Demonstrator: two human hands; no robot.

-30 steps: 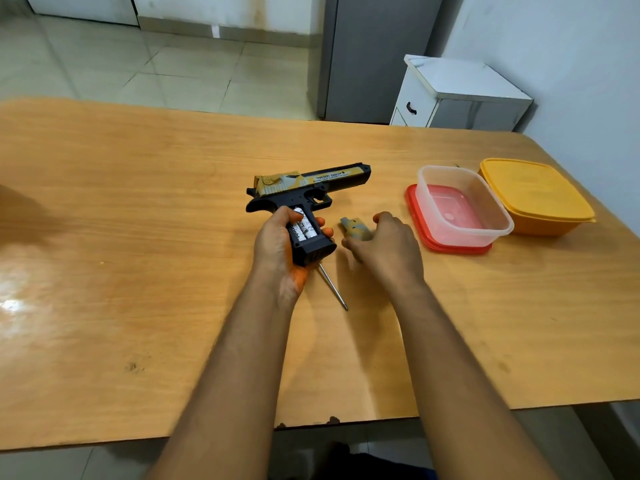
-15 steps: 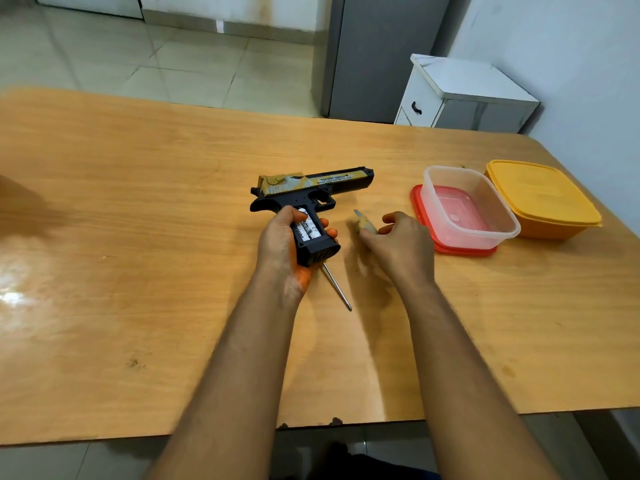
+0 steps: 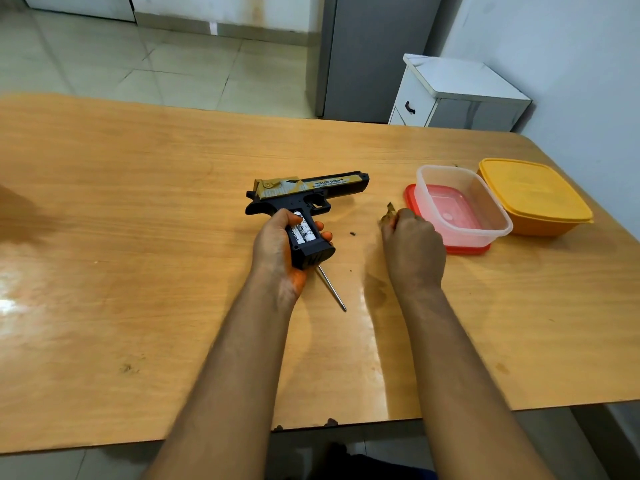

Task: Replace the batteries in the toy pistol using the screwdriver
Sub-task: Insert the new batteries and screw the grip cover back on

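A black and gold toy pistol [image 3: 304, 192] lies on its side on the wooden table [image 3: 138, 237], muzzle to the right. Its grip compartment is uncovered and shows two white batteries [image 3: 304, 231]. My left hand [image 3: 277, 247] grips the pistol's grip from the left. The metal shaft of the screwdriver [image 3: 332, 289] sticks out on the table from under that hand; its handle is hidden. My right hand [image 3: 412, 251] holds the small gold battery cover [image 3: 389, 213] in its fingertips, right of the pistol. A tiny dark screw [image 3: 352, 233] lies between the hands.
A clear plastic box [image 3: 464, 202] stands on a red lid [image 3: 412, 199] at the right, with an orange lidded box [image 3: 533, 195] beside it. A white cabinet [image 3: 460, 95] and a grey door stand beyond the table's far edge.
My right hand has lifted the battery cover off the table and carried it to the right, toward the clear box. The left hand and pistol stay put.
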